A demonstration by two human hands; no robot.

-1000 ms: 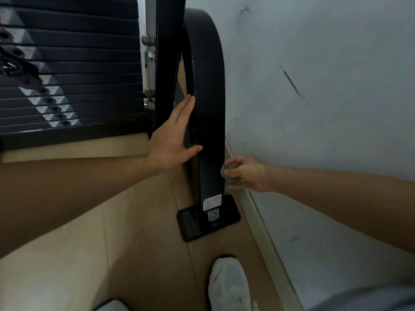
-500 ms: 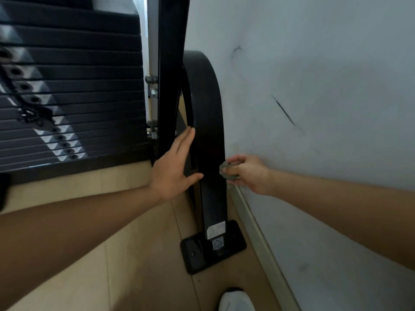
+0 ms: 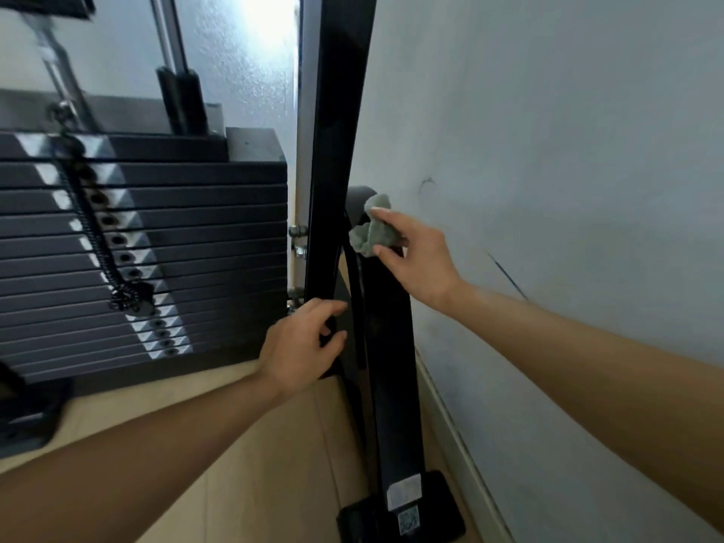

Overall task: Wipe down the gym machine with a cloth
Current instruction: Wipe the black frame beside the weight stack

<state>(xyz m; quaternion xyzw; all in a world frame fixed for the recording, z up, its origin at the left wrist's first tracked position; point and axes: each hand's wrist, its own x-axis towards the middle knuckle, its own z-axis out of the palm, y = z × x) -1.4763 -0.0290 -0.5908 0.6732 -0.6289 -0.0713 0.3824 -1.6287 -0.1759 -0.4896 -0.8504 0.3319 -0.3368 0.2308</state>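
Climbing higher: cloth [image 3: 372, 229] atop curved brace [image 3: 388, 346]

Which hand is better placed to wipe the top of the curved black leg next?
Right. The right hand grips the cloth against the curved black leg near its top; the left hand holds the upright post and has no cloth.

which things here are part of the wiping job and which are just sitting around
In the job: grey-green cloth, gripped by the right hand; curved black leg the cloth touches; black upright, held by the left hand.
Just there: weight stack; selector pin on its coiled cord; wall; wooden floor.
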